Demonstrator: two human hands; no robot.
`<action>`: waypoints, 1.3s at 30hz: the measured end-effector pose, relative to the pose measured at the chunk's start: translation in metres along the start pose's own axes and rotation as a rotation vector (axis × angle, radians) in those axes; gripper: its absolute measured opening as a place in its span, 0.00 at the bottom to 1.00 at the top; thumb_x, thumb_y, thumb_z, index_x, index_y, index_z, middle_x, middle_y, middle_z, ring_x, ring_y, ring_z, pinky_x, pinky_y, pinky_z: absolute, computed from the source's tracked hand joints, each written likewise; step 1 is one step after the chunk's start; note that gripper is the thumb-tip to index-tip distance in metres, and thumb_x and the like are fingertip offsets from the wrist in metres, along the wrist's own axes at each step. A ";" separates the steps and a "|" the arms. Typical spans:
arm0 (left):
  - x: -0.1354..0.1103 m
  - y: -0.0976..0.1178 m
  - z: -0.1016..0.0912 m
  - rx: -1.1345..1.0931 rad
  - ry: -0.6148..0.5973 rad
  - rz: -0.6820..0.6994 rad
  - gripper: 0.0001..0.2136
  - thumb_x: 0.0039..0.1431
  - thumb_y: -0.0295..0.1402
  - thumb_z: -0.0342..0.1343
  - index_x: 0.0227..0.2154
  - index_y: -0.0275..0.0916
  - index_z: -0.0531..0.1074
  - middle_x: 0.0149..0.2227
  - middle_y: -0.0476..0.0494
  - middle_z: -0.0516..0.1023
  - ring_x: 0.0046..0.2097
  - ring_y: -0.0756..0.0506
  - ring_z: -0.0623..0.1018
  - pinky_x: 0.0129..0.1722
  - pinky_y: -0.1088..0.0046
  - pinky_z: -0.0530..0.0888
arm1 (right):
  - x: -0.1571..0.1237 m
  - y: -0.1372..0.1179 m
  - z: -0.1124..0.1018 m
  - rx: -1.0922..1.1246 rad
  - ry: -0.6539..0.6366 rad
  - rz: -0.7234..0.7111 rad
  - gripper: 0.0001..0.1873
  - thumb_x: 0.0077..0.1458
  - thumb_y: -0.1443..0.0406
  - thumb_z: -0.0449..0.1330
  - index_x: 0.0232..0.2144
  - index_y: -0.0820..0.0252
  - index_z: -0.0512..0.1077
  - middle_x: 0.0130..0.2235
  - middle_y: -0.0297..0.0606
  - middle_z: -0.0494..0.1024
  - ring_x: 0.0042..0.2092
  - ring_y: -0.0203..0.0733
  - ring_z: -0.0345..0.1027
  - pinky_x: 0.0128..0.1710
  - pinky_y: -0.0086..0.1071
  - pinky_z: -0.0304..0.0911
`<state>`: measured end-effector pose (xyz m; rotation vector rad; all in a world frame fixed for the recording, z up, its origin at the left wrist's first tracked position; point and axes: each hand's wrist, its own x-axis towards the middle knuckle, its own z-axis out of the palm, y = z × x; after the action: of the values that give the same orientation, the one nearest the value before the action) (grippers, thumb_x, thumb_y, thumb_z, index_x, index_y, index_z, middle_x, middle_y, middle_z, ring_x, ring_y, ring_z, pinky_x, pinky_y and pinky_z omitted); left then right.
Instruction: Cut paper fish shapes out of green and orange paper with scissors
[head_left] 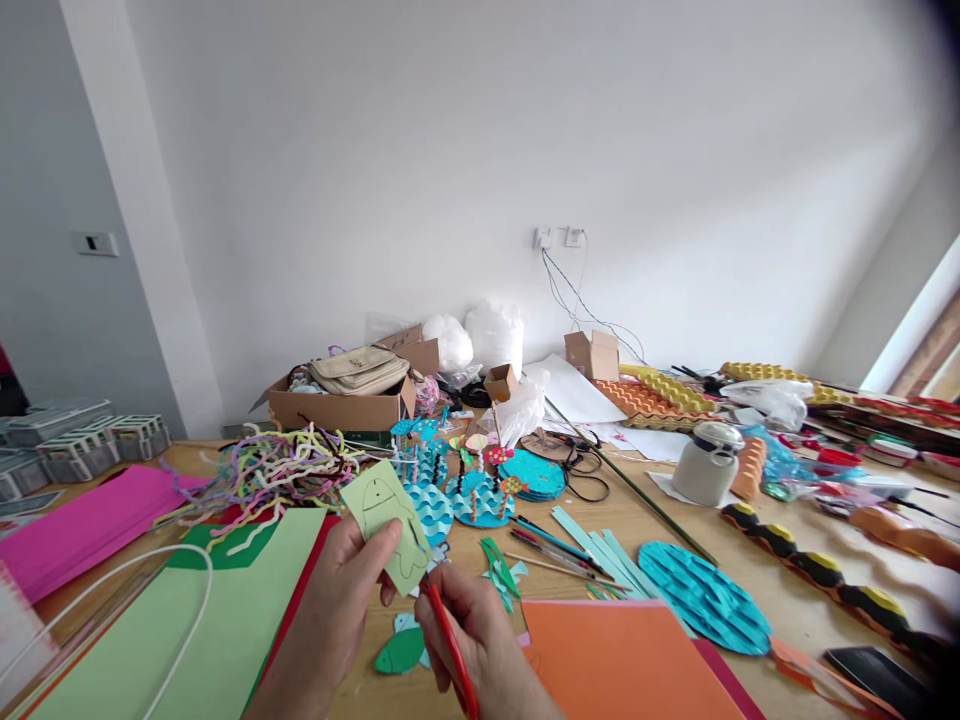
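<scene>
My left hand (341,590) pinches a piece of light green paper (386,525) that has a fish outline drawn on it. In my right hand (472,625) is a pair of scissors (452,640) with red handles; the blades are mostly hidden, close to the paper's lower edge by the fish's tail. A green paper fish (400,652) lies on the table below my hands, partly over light blue paper pieces. Green paper scraps (501,572) are just beyond my right hand.
Light green sheets (247,590) lie at left, orange paper (622,655) at right. Fish decorations stand on blue wavy bases (480,500) ahead. Pipe cleaners (285,470) heap at back left. A white jar (707,465), a blue painted disc (701,595) and pens (559,548) are to the right.
</scene>
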<state>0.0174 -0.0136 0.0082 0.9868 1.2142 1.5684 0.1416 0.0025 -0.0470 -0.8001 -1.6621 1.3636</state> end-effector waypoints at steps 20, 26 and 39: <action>0.005 0.001 -0.008 -0.074 0.025 0.014 0.11 0.44 0.40 0.64 0.22 0.38 0.73 0.17 0.54 0.71 0.19 0.52 0.69 0.17 0.80 0.67 | -0.002 -0.008 -0.006 -0.216 0.046 -0.023 0.13 0.54 0.61 0.54 0.20 0.58 0.58 0.17 0.25 0.55 0.20 0.30 0.48 0.20 0.26 0.42; 0.008 0.010 -0.009 -0.198 0.081 -0.052 0.14 0.33 0.39 0.70 0.22 0.38 0.73 0.16 0.54 0.73 0.19 0.52 0.70 0.19 0.79 0.69 | 0.000 -0.006 -0.005 -0.187 0.003 -0.018 0.13 0.54 0.61 0.54 0.20 0.58 0.61 0.17 0.25 0.56 0.20 0.30 0.49 0.19 0.26 0.42; 0.008 0.005 -0.005 -0.306 0.064 -0.005 0.11 0.40 0.35 0.69 0.24 0.37 0.73 0.19 0.53 0.75 0.21 0.52 0.72 0.21 0.78 0.70 | -0.002 -0.016 -0.003 0.029 -0.058 0.134 0.22 0.52 0.47 0.55 0.22 0.57 0.59 0.16 0.24 0.60 0.17 0.28 0.53 0.16 0.22 0.49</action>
<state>0.0097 -0.0078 0.0130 0.7392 0.9804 1.7308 0.1459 -0.0011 -0.0314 -0.8758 -1.6540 1.5135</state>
